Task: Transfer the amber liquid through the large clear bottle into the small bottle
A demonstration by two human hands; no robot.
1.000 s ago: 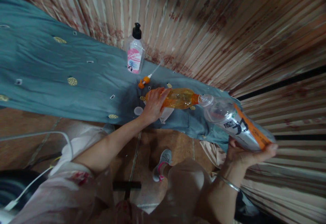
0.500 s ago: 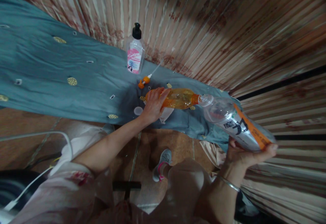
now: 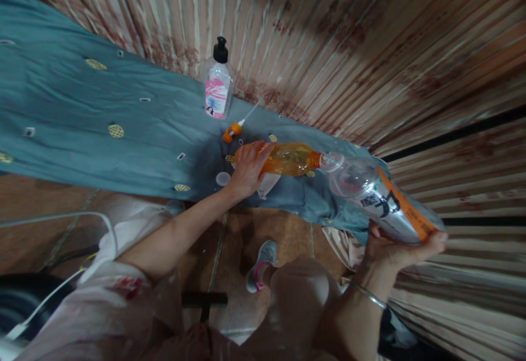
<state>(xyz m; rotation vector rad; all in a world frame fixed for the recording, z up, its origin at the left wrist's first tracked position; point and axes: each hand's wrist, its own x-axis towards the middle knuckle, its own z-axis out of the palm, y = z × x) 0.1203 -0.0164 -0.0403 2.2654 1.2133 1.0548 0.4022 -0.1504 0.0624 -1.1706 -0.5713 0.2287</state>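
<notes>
My left hand is wrapped round the base of an orange see-through bottle, which lies nearly level with its neck to the right. Its mouth meets the mouth of a large clear plastic bottle with a silver and orange label. From below and behind, my right hand grips that clear bottle near its base, which is lower than its neck. Beyond my left hand lies an orange pump top with a thin tube. How much liquid either bottle holds is hard to make out.
A clear pump bottle with a black top and pink label stands by the pleated curtain. A small round clear cap lies on the teal cloth. A white cable loops at the left.
</notes>
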